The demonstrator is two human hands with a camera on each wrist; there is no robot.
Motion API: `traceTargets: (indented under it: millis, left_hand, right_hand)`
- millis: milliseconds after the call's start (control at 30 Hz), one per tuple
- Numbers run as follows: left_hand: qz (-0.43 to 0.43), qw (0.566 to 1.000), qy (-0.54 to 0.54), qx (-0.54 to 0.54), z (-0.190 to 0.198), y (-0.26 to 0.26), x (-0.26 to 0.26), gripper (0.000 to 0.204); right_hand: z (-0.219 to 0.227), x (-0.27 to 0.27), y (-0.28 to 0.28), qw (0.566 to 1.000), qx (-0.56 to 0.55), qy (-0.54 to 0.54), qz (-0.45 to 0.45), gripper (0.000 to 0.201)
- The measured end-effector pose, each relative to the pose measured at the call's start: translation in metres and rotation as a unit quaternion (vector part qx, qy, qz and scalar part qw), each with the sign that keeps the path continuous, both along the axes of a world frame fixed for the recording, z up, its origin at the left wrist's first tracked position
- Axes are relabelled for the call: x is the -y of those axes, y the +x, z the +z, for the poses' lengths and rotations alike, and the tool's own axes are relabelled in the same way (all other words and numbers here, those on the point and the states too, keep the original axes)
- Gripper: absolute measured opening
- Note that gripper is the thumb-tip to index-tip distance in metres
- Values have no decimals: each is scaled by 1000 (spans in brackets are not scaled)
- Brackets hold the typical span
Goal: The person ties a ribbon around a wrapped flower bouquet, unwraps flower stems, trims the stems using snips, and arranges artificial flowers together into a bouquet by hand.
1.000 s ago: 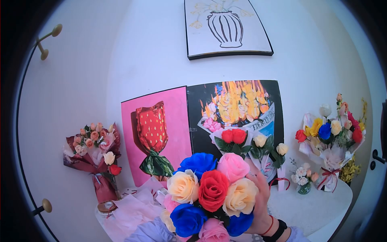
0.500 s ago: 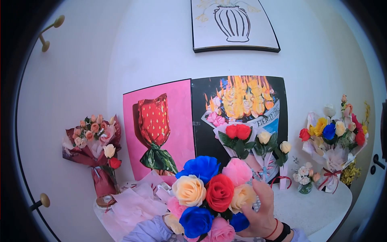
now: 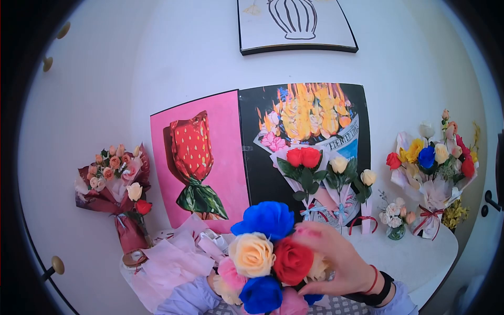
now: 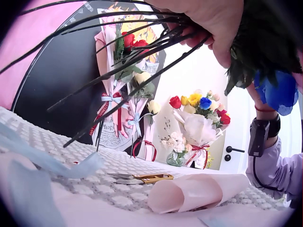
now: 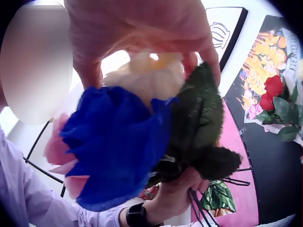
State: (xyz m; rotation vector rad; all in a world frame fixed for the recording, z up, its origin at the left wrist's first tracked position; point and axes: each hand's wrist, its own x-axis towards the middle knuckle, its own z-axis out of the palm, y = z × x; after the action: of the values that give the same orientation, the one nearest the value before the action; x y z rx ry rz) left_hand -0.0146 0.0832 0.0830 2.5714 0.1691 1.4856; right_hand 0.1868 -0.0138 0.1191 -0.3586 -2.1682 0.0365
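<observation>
A bunch of artificial roses, with a red rose (image 3: 294, 261), a cream rose (image 3: 252, 254), a blue rose (image 3: 265, 219) and pink ones, stands low in the middle of the head view. My left hand (image 4: 208, 23) grips its dark stems (image 4: 118, 68) below the leaves, and the stem ends fan out past the fingers. From above, my right hand (image 3: 336, 257) curls its thumb and fingers round another cream rose (image 5: 147, 75) on the right side of the bunch. A blue rose (image 5: 120, 146) and dark leaves (image 5: 199, 113) hang beside that bloom in the right wrist view.
On the patterned tablecloth (image 4: 120, 196) lie scissors (image 4: 144, 178), a rolled pink paper (image 4: 196, 191) and a pale blue ribbon (image 4: 47, 151). Pink wrapping paper (image 3: 173, 268) covers the table's left. Wrapped bouquets stand left (image 3: 126, 210) and right (image 3: 430, 194).
My right hand has moved from the bunch's right side up over a cream rose, its fingers bending round it. The red rose has shifted right within the bunch. The head view has tilted downward.
</observation>
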Motion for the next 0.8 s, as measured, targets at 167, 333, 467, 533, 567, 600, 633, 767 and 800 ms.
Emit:
traceTargets:
  millis: [167,333,467,533,567,600,633,767,800]
  left_hand:
    - [-9,1000,12,-10,-9,-6,2,16]
    - [-23,999,19,-20,-15,-18,4,16]
    - [-29,999,25,-25,-2,-15,5,16]
    - [-32,999,30,-27,0,-6,0,16]
    - [-35,998,32,-29,-7,-15,2,16]
    - [-38,998,34,-32,-11,-19,3,16]
    - [-41,998,37,-35,-10,-17,2,16]
    - [-51,997,51,-41,-16,-16,3,17]
    - [-53,996,54,-43,-15,-14,3,17]
  right_hand:
    - [1,14,-8,982,28,107,-152,46]
    - [-12,4,-6,938,85,250,-226,49]
    - [-11,22,-10,915,83,331,-216,44]
    - [-8,30,-18,932,-19,321,-168,16]
    - [-9,30,-17,932,-20,320,-168,16]
    - [-12,30,-16,958,-11,248,-143,18]
    - [-14,30,-15,978,-2,175,-118,20]
    - [-10,20,-9,988,-130,72,-49,64]
    - [-6,17,-9,990,-56,96,-83,73]
